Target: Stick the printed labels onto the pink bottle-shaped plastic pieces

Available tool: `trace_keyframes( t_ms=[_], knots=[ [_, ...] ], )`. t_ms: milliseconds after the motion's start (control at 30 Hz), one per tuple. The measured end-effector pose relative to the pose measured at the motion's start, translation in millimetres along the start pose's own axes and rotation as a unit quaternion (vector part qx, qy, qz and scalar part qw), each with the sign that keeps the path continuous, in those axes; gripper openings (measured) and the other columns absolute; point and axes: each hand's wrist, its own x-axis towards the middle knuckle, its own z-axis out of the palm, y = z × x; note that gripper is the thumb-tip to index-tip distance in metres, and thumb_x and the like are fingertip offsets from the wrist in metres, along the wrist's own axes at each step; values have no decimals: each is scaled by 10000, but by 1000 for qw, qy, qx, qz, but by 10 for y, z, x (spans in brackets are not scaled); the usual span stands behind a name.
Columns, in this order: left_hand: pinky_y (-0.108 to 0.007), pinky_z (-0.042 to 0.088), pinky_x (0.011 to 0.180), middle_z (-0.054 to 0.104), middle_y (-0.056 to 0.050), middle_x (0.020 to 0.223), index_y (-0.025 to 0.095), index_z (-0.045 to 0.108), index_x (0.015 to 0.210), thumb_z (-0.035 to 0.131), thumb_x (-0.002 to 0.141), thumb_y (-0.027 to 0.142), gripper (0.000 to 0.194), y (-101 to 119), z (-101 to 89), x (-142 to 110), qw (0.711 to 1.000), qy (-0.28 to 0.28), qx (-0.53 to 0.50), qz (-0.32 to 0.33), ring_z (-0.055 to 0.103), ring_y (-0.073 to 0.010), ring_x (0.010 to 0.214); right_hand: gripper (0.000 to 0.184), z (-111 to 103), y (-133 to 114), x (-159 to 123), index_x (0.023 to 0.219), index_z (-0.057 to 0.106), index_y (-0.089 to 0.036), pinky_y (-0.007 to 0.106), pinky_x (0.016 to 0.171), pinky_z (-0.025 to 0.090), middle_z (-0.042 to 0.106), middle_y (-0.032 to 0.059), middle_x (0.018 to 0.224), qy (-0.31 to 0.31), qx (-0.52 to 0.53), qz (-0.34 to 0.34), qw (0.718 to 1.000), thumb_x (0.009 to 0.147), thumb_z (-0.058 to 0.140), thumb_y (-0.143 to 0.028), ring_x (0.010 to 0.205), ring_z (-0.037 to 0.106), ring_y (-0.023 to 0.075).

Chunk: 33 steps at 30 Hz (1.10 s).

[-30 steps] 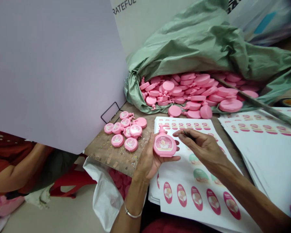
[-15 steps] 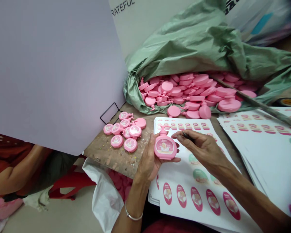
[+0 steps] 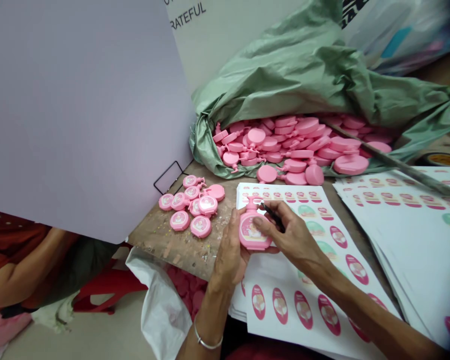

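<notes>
My left hand (image 3: 230, 247) is closed round a small pink pump bottle (image 3: 252, 236), held upright above the sticker sheets. A label with a picture covers its front. My right hand (image 3: 290, 230) grips a thin dark tool (image 3: 273, 216), whose kind I cannot make out. The right thumb presses on the bottle's label, hiding part of it. Beneath both hands lies a stack of white sticker sheets (image 3: 285, 272) with pink oval and green stickers. Several labelled pink bottles (image 3: 201, 226) lie on the worktable (image 3: 153, 235) to the left.
A green sack (image 3: 277, 85) spills many unlabelled pink bottles (image 3: 303, 155) at the back, with a long stick (image 3: 401, 165) across it. More sheets (image 3: 408, 240) lie at right. A white bag (image 3: 161, 305) hangs below the table edge. Another person's arm (image 3: 26, 270) shows at far left.
My right hand has moved left and down onto the bottle, its thumb now on the label. The left hand still holds the bottle in nearly the same place. The view has shifted slightly.
</notes>
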Motion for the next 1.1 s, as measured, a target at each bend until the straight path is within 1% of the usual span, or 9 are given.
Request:
trace_keyframes(
  t_ms=[200,367,467,600,733,867,933,1000,1100],
  knots=[
    [-414,596,773,697,-140,1084,145,578,1265,487,905,531,536,8,-8,13,999,-41,10,-12,659,-285,1019,426,-54,57,46,1035,532,-215,339,819,490,615,67,1032,61,27,-2,998,806,594,-569,946,585,201],
    [-345,566,851,660,-111,1199,184,616,1230,465,908,557,516,-69,35,52,1000,1,-18,11,609,-265,1131,801,165,-17,-21,1245,423,-238,418,949,457,531,101,1240,91,-53,-34,994,596,781,-543,1116,536,259],
    [-353,581,812,654,-115,1212,194,579,1266,495,894,558,527,-90,5,74,1000,1,-15,18,620,-264,1113,697,151,70,50,1235,438,-214,415,933,460,550,110,1221,104,-79,-43,990,696,698,-571,1086,552,247],
    [-374,603,699,711,-169,1005,103,587,1202,477,878,602,605,-61,-86,115,1000,3,2,-5,688,-272,926,480,-206,270,320,1096,558,-182,366,794,481,644,87,994,126,-138,-37,982,816,564,-573,870,596,213],
    [-375,602,610,717,-159,861,88,595,1171,458,862,642,649,-34,-154,179,1000,-3,-8,-8,699,-259,776,487,-488,415,761,1102,602,-175,366,741,467,685,100,959,119,-255,-25,959,824,533,-569,837,620,246],
    [-379,597,586,712,-152,846,93,604,1123,441,880,620,604,-23,-161,221,1000,-1,-14,-5,695,-256,756,554,-429,466,1244,1155,597,-138,439,797,455,679,188,1058,93,-439,16,893,794,570,-557,990,617,358],
    [-377,594,573,711,-153,858,98,593,1129,421,891,612,593,-20,-162,228,1000,2,-16,-5,694,-259,765,549,-343,497,1421,1107,615,-103,473,797,449,662,244,1069,76,-485,27,871,795,572,-552,1017,604,398],
    [-380,589,563,709,-161,888,96,584,1136,427,878,631,614,-6,-191,241,1000,-1,-13,-5,694,-266,771,524,-274,550,1527,1095,614,-96,485,800,444,654,264,1080,70,-493,30,867,811,561,-533,1031,598,408],
    [-385,586,650,701,-142,939,118,592,1115,584,812,584,556,103,-321,311,999,11,40,31,691,-271,842,532,-253,650,1590,1170,567,-106,459,783,446,658,243,1090,74,-484,38,871,831,543,-515,1024,610,385]
  ],
)
